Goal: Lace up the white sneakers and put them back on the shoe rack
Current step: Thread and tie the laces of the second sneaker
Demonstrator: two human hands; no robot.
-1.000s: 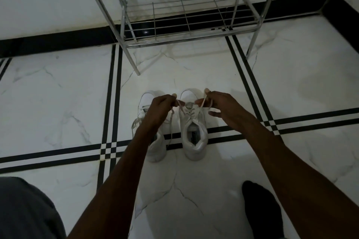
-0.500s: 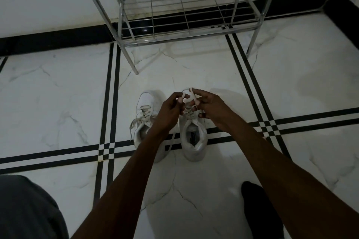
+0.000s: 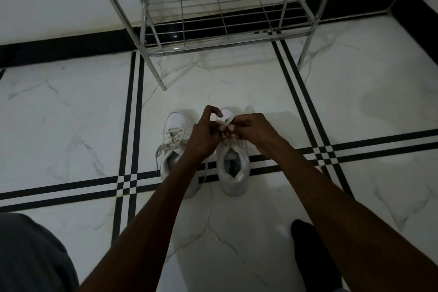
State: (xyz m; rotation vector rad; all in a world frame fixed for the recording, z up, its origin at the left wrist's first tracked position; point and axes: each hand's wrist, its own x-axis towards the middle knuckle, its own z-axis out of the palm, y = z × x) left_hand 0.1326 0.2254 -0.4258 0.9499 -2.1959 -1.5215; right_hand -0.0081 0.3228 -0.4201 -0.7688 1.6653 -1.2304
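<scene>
Two white sneakers stand side by side on the marble floor, toes toward the rack. The left sneaker (image 3: 174,140) has loose laces trailing off its left side. Over the right sneaker (image 3: 233,168) my left hand (image 3: 205,136) and my right hand (image 3: 252,129) meet, both pinching its white lace (image 3: 226,121) above the tongue. The hands hide most of that shoe's lacing. The chrome wire shoe rack (image 3: 213,38) stands against the wall just beyond, with nothing on its lower shelf.
Black skirting runs along the wall behind the rack. My foot in a black sock (image 3: 310,251) rests at the lower right and my grey-clad knee (image 3: 30,256) fills the lower left corner. The rack's front legs (image 3: 162,80) stand close ahead of the shoes.
My hands came together from wide apart and now meet over the right sneaker, fingers working the lace between them. The sneakers have not moved.
</scene>
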